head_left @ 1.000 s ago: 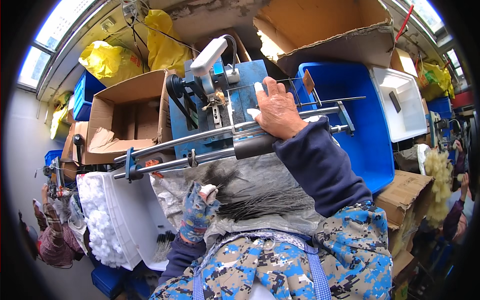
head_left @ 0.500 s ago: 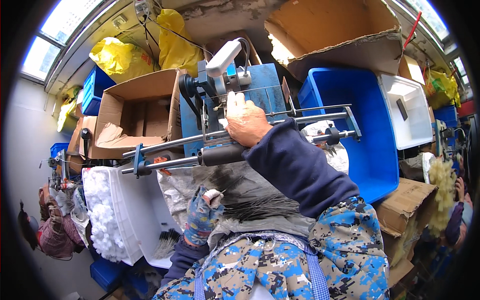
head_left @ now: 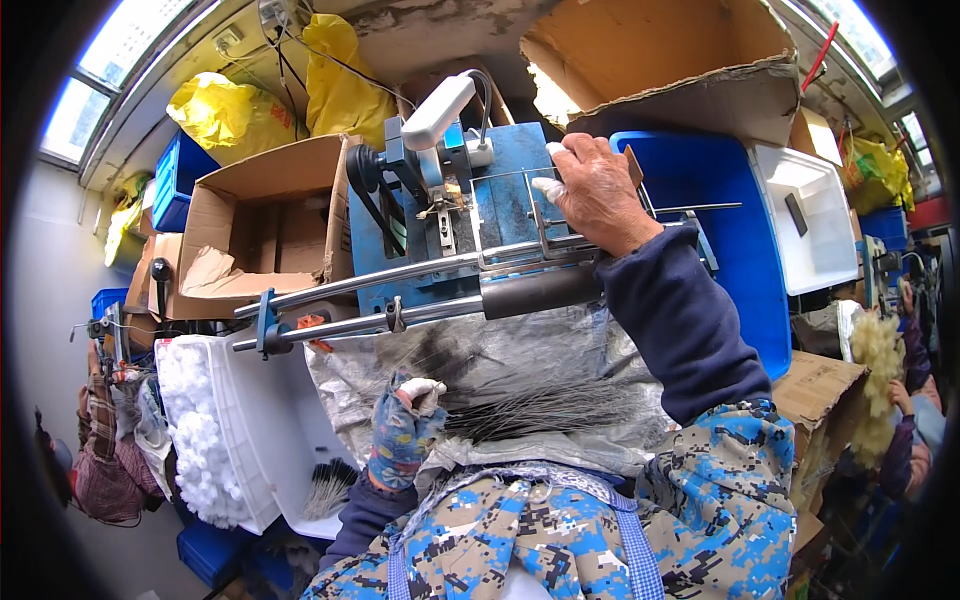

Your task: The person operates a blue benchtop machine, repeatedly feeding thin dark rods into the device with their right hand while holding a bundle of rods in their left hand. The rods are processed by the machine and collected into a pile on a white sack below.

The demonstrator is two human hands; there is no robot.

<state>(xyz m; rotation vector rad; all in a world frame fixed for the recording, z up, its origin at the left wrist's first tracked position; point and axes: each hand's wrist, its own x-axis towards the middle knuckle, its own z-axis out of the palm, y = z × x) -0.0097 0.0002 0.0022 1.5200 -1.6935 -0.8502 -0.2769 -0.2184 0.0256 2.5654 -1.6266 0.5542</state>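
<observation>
My right hand (head_left: 598, 190), with white wrapping on thumb and fingertip, is curled over the right end of a sliding wire frame (head_left: 500, 176) on a blue bench machine (head_left: 512, 208). Below the frame, a dark grey sleeve (head_left: 540, 290) sits on a steel rail (head_left: 440, 313). My left hand (head_left: 405, 425), in a patterned glove with bare wrapped fingertips, is pinched closed near my lap; what it holds, if anything, is too small to make out. Beside it, a bundle of thin metal wires (head_left: 540, 408) lies on a pale sheet (head_left: 350, 375).
White tubs hold white fluffy pieces (head_left: 205, 430) and dark-tipped wire brushes (head_left: 333, 485) at left. A cardboard box (head_left: 265, 225) stands left of the machine, a blue bin (head_left: 745, 250) right. The rails stick out sideways. Other people work at both edges.
My right hand has moved right, away from the machine's head, and the wire frame and grey sleeve have slid right too. My left hand stays nearly still.
</observation>
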